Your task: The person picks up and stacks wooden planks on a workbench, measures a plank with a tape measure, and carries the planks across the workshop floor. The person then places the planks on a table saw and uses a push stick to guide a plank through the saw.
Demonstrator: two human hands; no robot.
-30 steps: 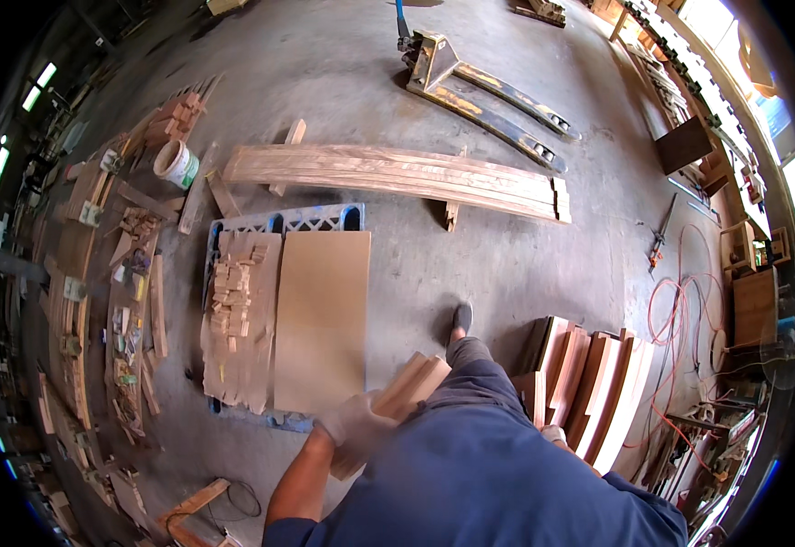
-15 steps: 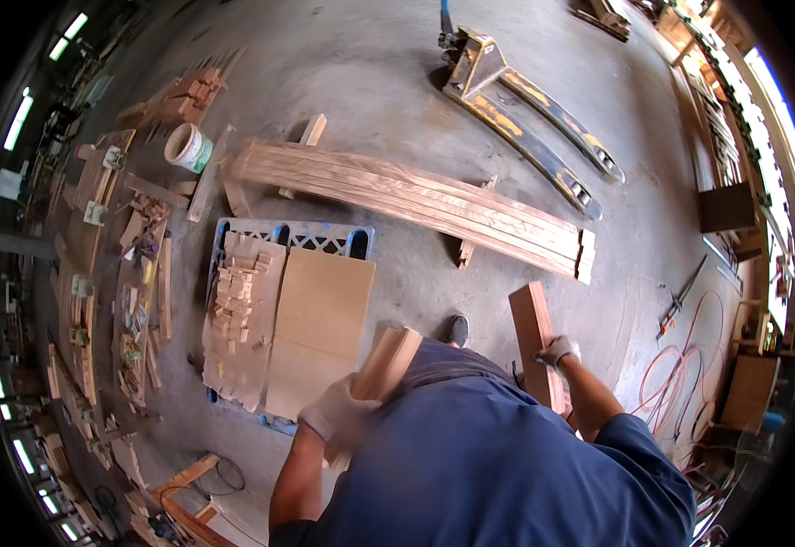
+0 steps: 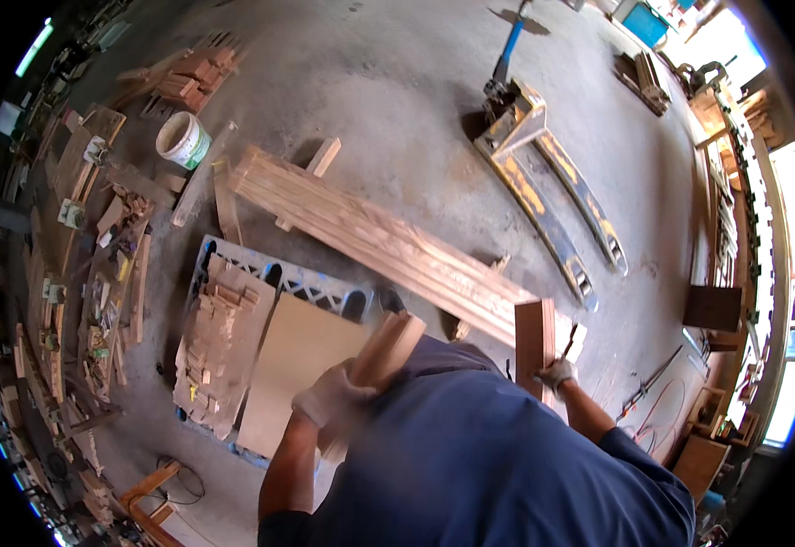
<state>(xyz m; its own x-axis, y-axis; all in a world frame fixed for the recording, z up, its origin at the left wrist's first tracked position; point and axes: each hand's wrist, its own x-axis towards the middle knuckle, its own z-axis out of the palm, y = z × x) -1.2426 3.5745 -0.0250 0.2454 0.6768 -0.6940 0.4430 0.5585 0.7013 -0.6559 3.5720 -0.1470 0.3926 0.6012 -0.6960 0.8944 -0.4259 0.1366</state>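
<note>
My left hand (image 3: 332,394), in a pale work glove, is closed around a light brown wooden beam (image 3: 390,345). The beam slants up and away along my left side, and its lower end blurs beside my shirt. On my right, a redder wooden beam (image 3: 534,342) stands out ahead of my body, its near end hidden by my shirt. My gloved right hand (image 3: 556,375) grips this beam from its outer side. Just ahead lies a stack of long wooden boards (image 3: 388,232), and the right beam overlaps its near end in the view.
To the left, a blue pallet (image 3: 311,290) carries a tan sheet (image 3: 302,365) and small wood pieces (image 3: 220,337). Beyond the boards stands a yellow pallet jack (image 3: 534,191). A white bucket (image 3: 181,140) and scrap-laden benches are farther left; a hose (image 3: 662,415) lies right.
My view has turned and moved closer to the board stack. One shoe now shows near the pallet's corner. Both hands keep their beams, and the right beam now overlaps the stack's end.
</note>
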